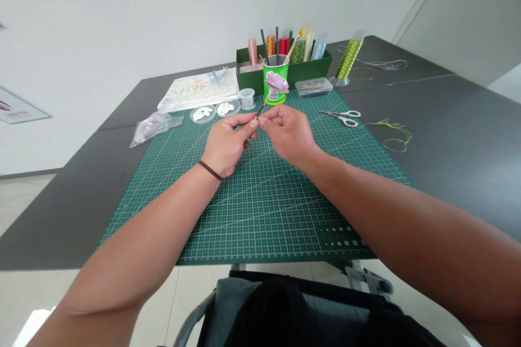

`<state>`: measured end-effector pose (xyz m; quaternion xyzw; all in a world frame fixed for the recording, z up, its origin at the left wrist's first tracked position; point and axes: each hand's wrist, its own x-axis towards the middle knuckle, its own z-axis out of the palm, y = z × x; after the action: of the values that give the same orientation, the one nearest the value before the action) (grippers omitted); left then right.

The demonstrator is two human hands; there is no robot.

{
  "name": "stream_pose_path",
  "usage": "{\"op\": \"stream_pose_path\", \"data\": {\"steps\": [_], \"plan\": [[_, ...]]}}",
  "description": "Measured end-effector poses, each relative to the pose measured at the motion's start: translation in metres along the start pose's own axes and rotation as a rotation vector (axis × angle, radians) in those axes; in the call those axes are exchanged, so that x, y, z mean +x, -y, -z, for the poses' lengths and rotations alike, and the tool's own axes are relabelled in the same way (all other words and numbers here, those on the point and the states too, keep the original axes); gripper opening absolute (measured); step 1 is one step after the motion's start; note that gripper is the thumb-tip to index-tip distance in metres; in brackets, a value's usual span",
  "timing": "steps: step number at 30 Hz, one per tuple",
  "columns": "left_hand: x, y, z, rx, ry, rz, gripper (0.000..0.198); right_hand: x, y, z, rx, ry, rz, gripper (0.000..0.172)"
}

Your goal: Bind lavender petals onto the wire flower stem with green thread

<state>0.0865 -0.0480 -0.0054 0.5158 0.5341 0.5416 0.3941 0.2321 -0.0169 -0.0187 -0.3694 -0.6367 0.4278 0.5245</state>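
My left hand [226,143] and my right hand [287,131] meet above the green cutting mat [260,200], both pinched on the thin stem of a small purple paper flower [277,82]. The bloom points away from me, up toward the green cup. The stem runs down between the fingertips of both hands and looks partly green, partly dark. A dark band sits on my left wrist.
White-handled scissors [344,117] and loose green thread [393,133] lie right of my hands. A green cup of sticks [275,78], a green box of thread spools [285,59], small clear dishes [202,114], a plastic bag [152,126] and a paper sheet [201,89] stand behind.
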Motion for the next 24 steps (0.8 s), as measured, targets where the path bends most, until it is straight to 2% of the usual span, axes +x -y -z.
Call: {"op": "stream_pose_path", "data": {"steps": [6, 13, 18, 24], "plan": [[0.0013, -0.0010, -0.0001, 0.040, -0.018, -0.010, 0.024, 0.0004, -0.0012, 0.0006, -0.017, 0.010, 0.007, 0.019], [-0.0001, -0.0034, -0.0003, 0.073, -0.021, -0.033, 0.015, -0.0005, -0.0012, 0.0019, 0.000, 0.014, -0.007, 0.018], [-0.0014, -0.0037, -0.0005, 0.084, -0.030, -0.035, 0.018, 0.0007, -0.0026, 0.0023, 0.050, 0.043, -0.022, 0.015], [-0.0025, 0.0011, 0.0012, 0.178, -0.049, -0.150, 0.019, 0.0000, -0.0001, -0.0001, 0.053, 0.014, -0.020, 0.015]]}}
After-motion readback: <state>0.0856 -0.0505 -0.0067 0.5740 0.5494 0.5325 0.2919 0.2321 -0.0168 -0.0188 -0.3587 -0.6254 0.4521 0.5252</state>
